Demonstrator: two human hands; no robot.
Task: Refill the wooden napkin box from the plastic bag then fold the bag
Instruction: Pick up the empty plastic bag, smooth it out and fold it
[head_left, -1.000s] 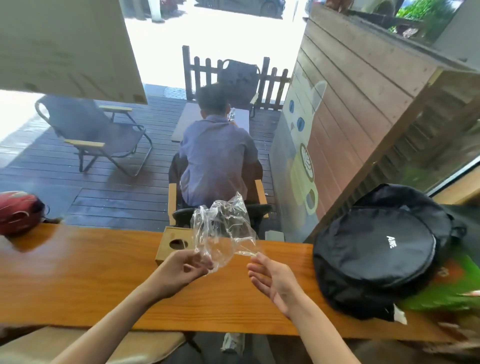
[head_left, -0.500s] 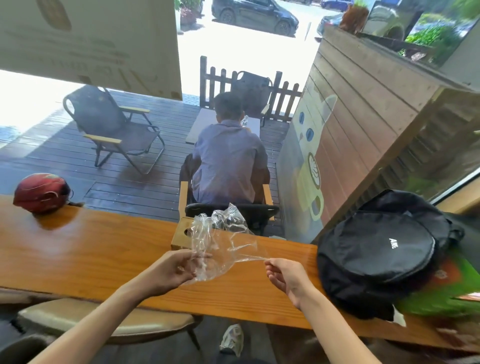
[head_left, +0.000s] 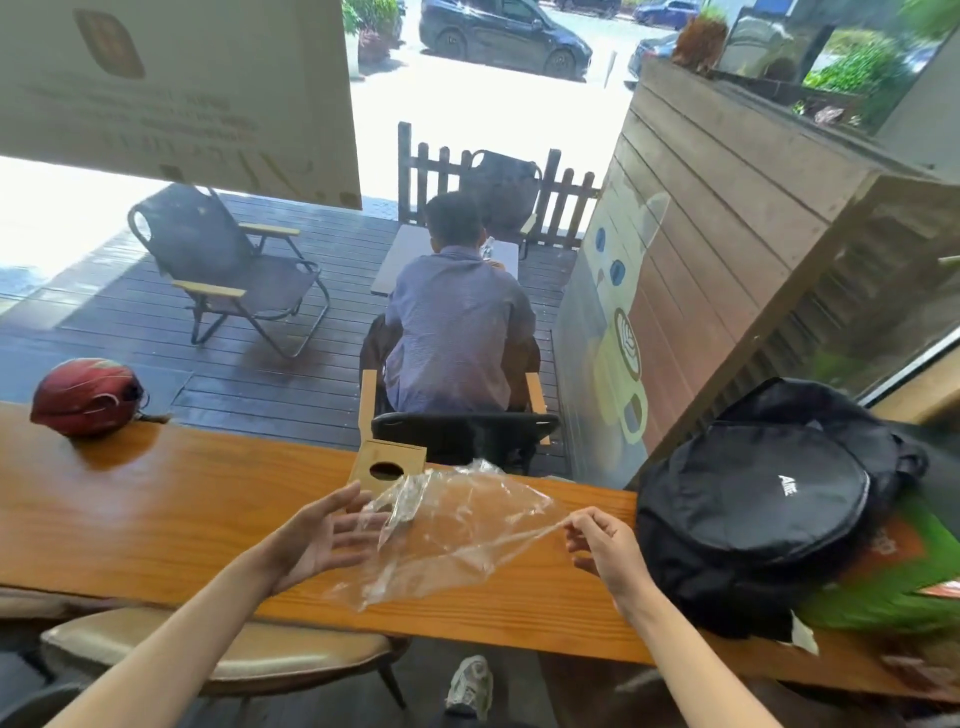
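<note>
An empty clear plastic bag (head_left: 452, 535) is spread flat just above the wooden counter (head_left: 156, 519). My right hand (head_left: 602, 545) pinches the bag's right corner between thumb and fingers. My left hand (head_left: 322, 535) is at the bag's left edge with its fingers spread; it holds nothing. The wooden napkin box (head_left: 387, 466) stands at the counter's far edge, just behind the bag, with a dark oval hole in its top. No napkins show.
A black backpack (head_left: 769, 504) lies on the counter at the right, over something green (head_left: 883, 597). A red helmet (head_left: 85, 397) sits at the far left. A stool (head_left: 208, 654) is under the counter. Beyond the glass a person (head_left: 457, 322) sits on a chair.
The bag went from crumpled and upright to stretched flat. My right hand took its corner and pulled it right; my left hand let go and spread its fingers. The view tilted up.
</note>
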